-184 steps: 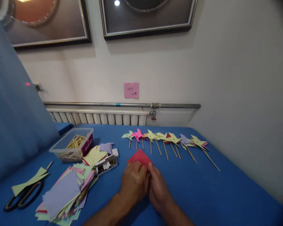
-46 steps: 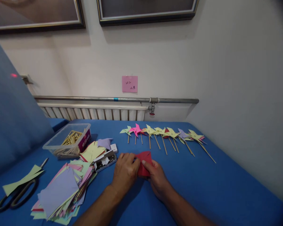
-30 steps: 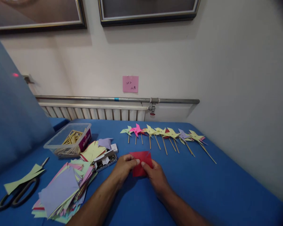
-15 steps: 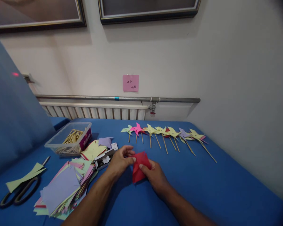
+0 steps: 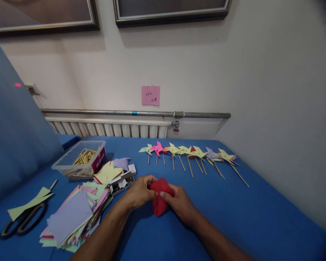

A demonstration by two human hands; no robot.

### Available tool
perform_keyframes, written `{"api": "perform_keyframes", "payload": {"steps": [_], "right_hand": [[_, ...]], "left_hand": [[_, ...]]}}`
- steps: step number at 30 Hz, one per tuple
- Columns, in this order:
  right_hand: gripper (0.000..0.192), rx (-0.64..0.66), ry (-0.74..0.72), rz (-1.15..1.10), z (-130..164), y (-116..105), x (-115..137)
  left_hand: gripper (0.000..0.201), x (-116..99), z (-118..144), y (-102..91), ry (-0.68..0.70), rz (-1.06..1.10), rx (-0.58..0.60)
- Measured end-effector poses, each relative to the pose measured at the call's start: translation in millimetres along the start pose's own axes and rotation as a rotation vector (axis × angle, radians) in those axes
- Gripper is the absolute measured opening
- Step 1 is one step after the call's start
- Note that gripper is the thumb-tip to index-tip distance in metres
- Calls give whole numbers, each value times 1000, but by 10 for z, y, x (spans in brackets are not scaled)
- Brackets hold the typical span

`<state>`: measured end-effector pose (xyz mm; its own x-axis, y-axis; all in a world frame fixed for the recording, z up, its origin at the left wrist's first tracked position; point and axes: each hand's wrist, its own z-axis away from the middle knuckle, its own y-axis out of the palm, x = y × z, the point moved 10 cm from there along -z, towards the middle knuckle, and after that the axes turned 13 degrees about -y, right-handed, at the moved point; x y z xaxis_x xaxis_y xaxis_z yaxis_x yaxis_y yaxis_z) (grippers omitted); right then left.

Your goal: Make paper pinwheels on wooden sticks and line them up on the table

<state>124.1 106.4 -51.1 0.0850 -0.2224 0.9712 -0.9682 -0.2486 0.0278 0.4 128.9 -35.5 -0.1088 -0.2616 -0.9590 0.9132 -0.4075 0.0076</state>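
A piece of red paper [image 5: 161, 207], its corners folded inward, is held between both hands above the blue cloth. My left hand [image 5: 141, 191] grips its left side, the thumb pressing near the middle. My right hand [image 5: 180, 203] pinches the right side, its thumb also on the folded centre. Fingers behind the paper are partly hidden. Nearest to my left hand is a small open box [image 5: 122, 184] of metal pins, with a purple folded paper [image 5: 121, 163] behind it.
Several paper pinwheels [image 5: 185, 150] on sticks lie in a row at the back. On the left are a clear plastic tub [image 5: 60, 167] of sticks, a stack of coloured paper [image 5: 70, 217] and scissors [image 5: 29, 221] under green paper strips. A radiator [image 5: 114, 129] runs along the wall.
My left hand has shifted right and closed onto the red paper. The paper has turned slightly and its corners are drawn further inward. More of the pin box shows.
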Motion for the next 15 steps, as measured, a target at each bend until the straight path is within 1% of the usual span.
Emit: {"api": "perform_keyframes", "payload": {"steps": [2, 4, 7, 9, 10, 12, 15], "right_hand": [[40, -44, 19, -125, 7, -24, 0], [48, -72, 12, -289, 15, 0, 47], [48, -63, -40, -441, 15, 93, 147], [50, -91, -58, -432, 14, 107, 128], [52, -127, -61, -402, 15, 85, 87], [56, -209, -63, -312, 22, 9, -22], [54, -304, -37, -190, 39, -112, -208]], "left_hand": [[28, -22, -1, -26, 2, 86, -11], [33, -45, -5, -66, 12, 204, -33], [40, -55, -14, -120, 27, 349, -88], [42, -46, -16, -122, 34, 403, -120], [41, -41, -15, -116, 39, 420, -137], [39, -27, -7, -93, 50, 437, -174], [37, 9, -1, -28, 40, 434, -215]]}}
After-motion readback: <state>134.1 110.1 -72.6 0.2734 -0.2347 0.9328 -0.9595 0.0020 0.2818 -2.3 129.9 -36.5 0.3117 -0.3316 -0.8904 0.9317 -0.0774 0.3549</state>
